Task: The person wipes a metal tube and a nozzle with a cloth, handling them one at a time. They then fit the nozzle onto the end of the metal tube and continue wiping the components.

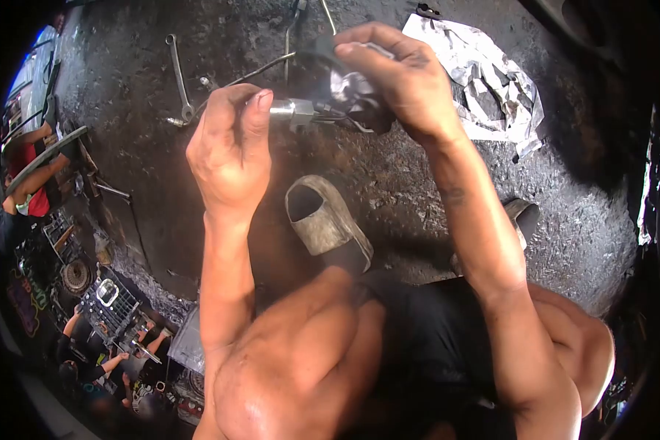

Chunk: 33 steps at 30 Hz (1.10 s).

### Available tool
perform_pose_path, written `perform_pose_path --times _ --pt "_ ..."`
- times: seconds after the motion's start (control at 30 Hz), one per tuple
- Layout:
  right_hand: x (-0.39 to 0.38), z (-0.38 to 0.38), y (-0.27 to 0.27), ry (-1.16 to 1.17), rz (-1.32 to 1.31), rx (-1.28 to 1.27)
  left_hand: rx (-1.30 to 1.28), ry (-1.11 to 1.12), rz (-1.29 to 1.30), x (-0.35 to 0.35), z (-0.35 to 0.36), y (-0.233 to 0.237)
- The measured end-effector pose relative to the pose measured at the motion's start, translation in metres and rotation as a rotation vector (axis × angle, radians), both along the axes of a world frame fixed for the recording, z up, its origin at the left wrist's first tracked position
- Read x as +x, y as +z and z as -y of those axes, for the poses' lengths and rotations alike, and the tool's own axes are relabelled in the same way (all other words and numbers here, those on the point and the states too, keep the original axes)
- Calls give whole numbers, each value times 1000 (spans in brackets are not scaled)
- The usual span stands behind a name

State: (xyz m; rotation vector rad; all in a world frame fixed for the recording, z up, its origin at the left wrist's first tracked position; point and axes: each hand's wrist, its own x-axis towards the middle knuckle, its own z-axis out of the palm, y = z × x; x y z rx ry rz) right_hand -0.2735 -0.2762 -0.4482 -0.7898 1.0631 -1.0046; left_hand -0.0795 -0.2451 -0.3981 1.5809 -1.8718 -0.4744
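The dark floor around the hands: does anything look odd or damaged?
Yes: the crumpled white sheet beside the bare right hand is ragged and dark-blotched, standing out against the dark floor; whether stained or torn, I cannot tell.

The head camera (wide-angled, curving edges) looks down closely onto the ground point(411, 176).

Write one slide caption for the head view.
Left hand holds a metal part, right hand a blurred object, above a dark floor.

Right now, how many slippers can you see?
2: one slipper near the middle, below the metal fitting in the left hand; the other slipper partly hidden behind the right forearm. Others may be hidden.
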Motion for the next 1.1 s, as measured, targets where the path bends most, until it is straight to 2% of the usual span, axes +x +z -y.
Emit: perform_pose_path --times 0.07,0.13,0.2,0.27,0.37,0.5,0.53,0.6,0.67,0.73,0.8,0.83,0.93,0.97,1.0,1.07,1.1 --pt "-6 -2 11 -19 119 104 49 17 -66 1 -1 -1" --pt "6 -11 20 -50 -123 -133 65 48 -21 -2 -1 3" --pt "29 -22 18 -121 -386 -617 42 32 46 -7 -1 8" --pt "36 -29 14 -138 -348 -462 12 18 111 -7 1 10" --pt "26 -25 -2 7 -450 -324 104 83 21 0 -1 6" --pt "33 -30 21 -183 -276 -424 72 72 93 -2 -3 8" --pt "37 -32 16 -155 -364 -548 50 78 102 -5 0 9" --pt "32 -36 5 -41 -414 -371 39 68 118 -5 -1 9" --pt "29 -31 4 -40 -488 -387 68 100 84 -2 -2 7" --pt "31 -37 9 -69 -429 -365 84 96 133 -4 -3 9" --pt "41 -37 16 -185 -363 -498 -15 44 140 -8 1 9" --pt "39 -38 6 -194 -415 -530 2 54 100 -6 2 6" --pt "30 -42 -13 -22 -494 -292 31 36 123 -4 -1 9" --pt "31 -41 -17 -110 -449 -350 12 11 115 -4 1 9" --pt "29 -43 -18 -80 -330 -220 23 23 120 -2 2 8" --pt "23 -37 8 74 128 230 -6 -48 99 1 4 10" --pt "20 -37 4 167 19 137 42 -42 113 3 3 11"
